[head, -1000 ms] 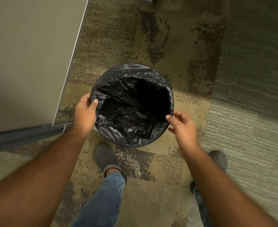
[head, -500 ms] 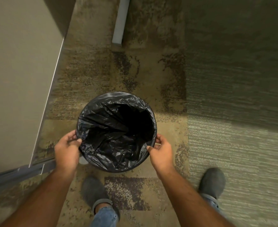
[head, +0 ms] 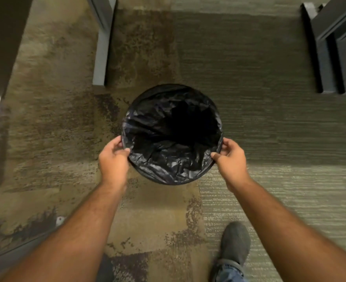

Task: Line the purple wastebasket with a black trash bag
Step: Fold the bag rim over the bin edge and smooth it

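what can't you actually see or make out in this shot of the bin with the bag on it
- Wastebasket body and its purple colour: head view, the black trash bag covers the rim and sides.
- Bag bottom: lost in shadow.
- Fingertips of the left hand and right hand: partly behind the rim.
- Left foot: cut off by the bottom edge; only the grey shoe shows.
- Carpet: blurred.

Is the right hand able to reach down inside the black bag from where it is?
Probably yes: the right hand already grips the trash bag at the rim, and the open mouth beside it looks unobstructed.
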`<state>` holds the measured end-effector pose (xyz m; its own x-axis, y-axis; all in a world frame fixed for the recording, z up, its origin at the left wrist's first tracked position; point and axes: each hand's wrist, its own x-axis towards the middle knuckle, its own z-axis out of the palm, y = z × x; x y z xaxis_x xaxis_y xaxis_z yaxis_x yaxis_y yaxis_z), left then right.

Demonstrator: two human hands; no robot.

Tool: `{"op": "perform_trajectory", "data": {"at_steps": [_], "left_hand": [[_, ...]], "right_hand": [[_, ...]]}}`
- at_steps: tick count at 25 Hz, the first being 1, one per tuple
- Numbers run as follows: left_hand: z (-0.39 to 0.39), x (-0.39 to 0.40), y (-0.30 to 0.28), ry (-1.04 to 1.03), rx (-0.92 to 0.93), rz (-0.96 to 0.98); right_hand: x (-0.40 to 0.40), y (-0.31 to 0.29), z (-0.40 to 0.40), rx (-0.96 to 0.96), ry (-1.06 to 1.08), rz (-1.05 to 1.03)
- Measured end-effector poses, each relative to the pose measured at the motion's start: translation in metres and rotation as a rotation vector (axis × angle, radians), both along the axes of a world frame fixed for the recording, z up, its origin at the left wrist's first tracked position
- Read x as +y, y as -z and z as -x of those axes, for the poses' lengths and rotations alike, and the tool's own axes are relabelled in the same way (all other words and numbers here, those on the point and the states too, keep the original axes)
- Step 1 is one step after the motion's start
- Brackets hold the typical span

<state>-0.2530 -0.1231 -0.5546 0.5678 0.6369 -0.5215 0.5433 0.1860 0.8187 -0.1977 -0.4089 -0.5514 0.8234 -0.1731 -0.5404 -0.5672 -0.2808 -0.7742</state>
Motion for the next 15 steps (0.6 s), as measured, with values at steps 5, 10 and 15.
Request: {"op": "perform_trajectory", "data": {"at_steps": [5, 10, 15], "left_hand": [[-0.104, -0.068, 0.002, 0.168, -0.041, -0.067], [-0.169, -0.114, 0.013, 0.184, 0.055, -0.125], [-0.207, -0.124, 0.031, 0.453, 0.068, -0.199]], "right_hand": [[-0.071, 0.019, -0.075, -0.049, 0.105, 0.101], [-0.108, 0.032, -0.131, -0.077, 0.119, 0.152], [-0.123, 0.034, -0.182, -0.037, -0.005, 0.152]]}}
